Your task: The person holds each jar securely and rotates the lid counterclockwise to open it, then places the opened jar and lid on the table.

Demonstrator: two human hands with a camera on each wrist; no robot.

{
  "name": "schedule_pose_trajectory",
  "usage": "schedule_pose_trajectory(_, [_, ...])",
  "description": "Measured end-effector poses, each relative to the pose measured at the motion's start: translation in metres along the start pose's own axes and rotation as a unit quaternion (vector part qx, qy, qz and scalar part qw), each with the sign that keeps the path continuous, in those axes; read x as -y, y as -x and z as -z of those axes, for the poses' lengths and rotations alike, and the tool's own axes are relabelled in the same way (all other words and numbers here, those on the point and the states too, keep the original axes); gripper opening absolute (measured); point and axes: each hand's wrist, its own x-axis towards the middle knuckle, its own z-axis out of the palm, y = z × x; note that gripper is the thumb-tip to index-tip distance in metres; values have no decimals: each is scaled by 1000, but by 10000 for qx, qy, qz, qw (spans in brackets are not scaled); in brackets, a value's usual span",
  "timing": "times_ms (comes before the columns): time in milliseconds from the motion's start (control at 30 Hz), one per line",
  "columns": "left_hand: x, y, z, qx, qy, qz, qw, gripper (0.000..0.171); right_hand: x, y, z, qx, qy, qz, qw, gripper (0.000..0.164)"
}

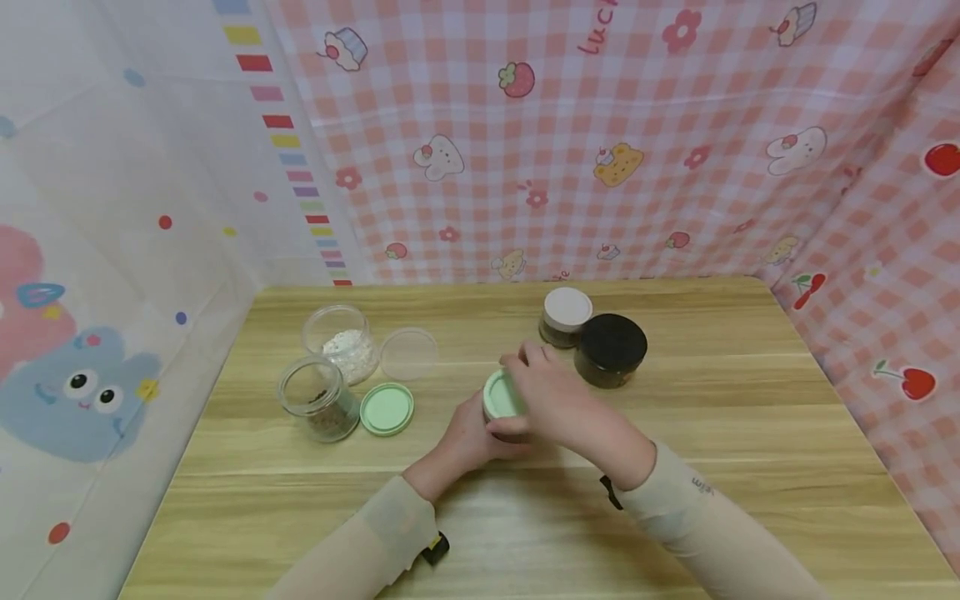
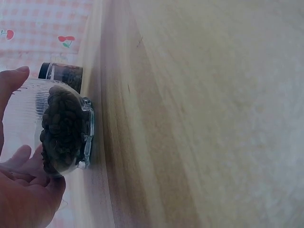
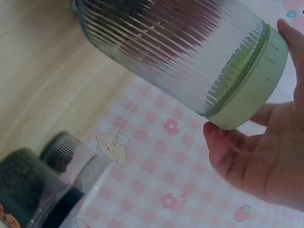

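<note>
A ribbed clear glass jar (image 3: 190,66) of dark beans stands upright near the middle of the table, with a pale green lid (image 1: 502,395) on its top. My left hand (image 1: 467,435) is wrapped around the jar's body; the left wrist view shows the beans (image 2: 61,130) behind the glass, between thumb and fingers. From above, my right hand (image 1: 553,398) grips the lid's rim, thumb on one side and fingers on the other. In the right wrist view the lid (image 3: 251,88) sits on the jar's mouth. Whether it is turning cannot be told.
On the left stand an open glass jar (image 1: 330,417) with dark contents and an open clear jar (image 1: 351,354) with white contents. Beside them lie a green lid (image 1: 387,409) and a clear lid (image 1: 409,353). Behind my right hand are a white-lidded jar (image 1: 567,312) and a black-lidded jar (image 1: 611,350).
</note>
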Motion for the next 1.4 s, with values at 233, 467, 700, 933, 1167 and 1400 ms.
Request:
schedule_pose_trajectory(233, [1,0,2,33,-225,-110,9997,90,0,0,4,229,-43,669,9975,75])
schedule_pose_trajectory(467, [-1,1,0,-22,6,13,10000,93,4,1,5,-4,150,-171,9997,81])
schedule_pose_trajectory(700, [1,1,1,2,-70,-169,9998,88,-1,-1,4,324,66,630,9975,76])
schedule_pose_trajectory(933, [1,0,0,39,56,5,10000,93,2,2,2,-122,100,54,9999,82])
schedule_pose_trajectory(1167, [3,0,0,-1,-45,-136,9999,91,2,0,3,49,184,395,9990,72])
schedule_pose_trajectory(1400, [3,0,-1,48,124,-46,9999,91,1,3,6,44,-72,290,9995,81])
